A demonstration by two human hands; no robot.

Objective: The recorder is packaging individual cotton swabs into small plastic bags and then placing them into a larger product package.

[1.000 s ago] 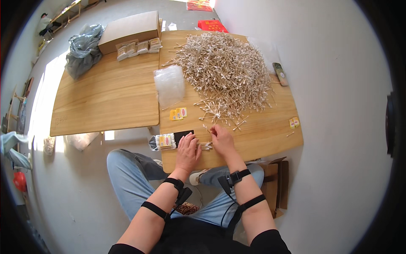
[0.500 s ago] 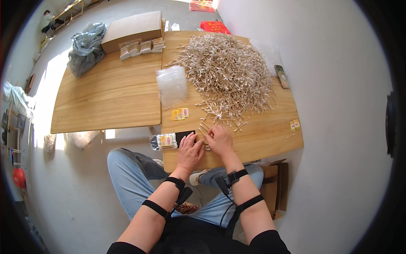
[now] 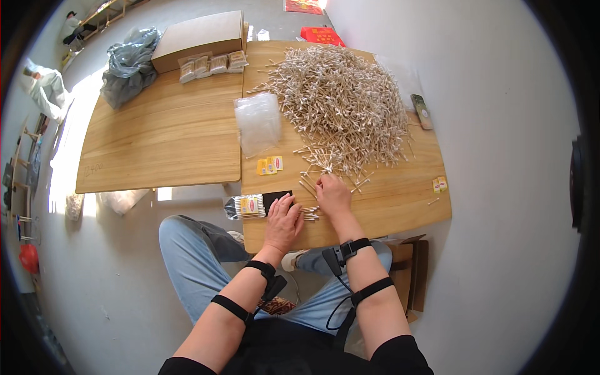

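While the left hand (image 3: 282,220) lies flat, fingers spread loosely, on the near edge of the wooden table (image 3: 400,206), the right hand (image 3: 333,194) reaches just beyond it with fingers curled down onto loose cotton swabs (image 3: 312,185) — whether it pinches any cannot be told from here. A small gathered bundle of swabs (image 3: 309,214) sits between the two hands, touching the left fingertips. Far of the hands rises the big heap of swabs (image 3: 342,103); to the left of the bundle lies a filled swab packet (image 3: 249,205), with yellow labels (image 3: 269,165) and a stack of clear bags (image 3: 257,122) beyond. By the look of it, the step is gathering a portion of swabs; the next move would call for raking the strays together — aligned, ends even — against the steadying left hand.
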